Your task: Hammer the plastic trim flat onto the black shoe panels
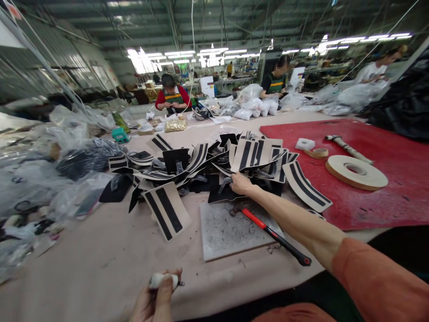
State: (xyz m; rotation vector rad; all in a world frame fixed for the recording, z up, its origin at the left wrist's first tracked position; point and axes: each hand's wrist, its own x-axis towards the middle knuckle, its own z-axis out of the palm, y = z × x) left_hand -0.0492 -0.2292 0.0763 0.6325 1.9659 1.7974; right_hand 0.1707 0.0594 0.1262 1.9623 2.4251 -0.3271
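Observation:
At the bottom, my left hand [157,297] is closed around a small white cylinder [164,281] with a dark, thin tip pointing right. My right hand [240,184] reaches into the near side of a pile of cream panels with black stripes [253,154]. Its fingers are curled at the edge of a panel with a black face [221,193], beside a small clear plastic piece [225,182]; what they pinch is hidden. Below my right forearm, a claw hammer [256,218] with a red and black handle lies across a grey slab [221,232].
A red mat [301,134] on the right carries a large tape roll [357,172], a smaller roll [317,153] and a wrapped-handle hammer [348,149]. Plastic bags [80,156] crowd the left. Co-workers [172,96] sit across the table among white bags [256,105].

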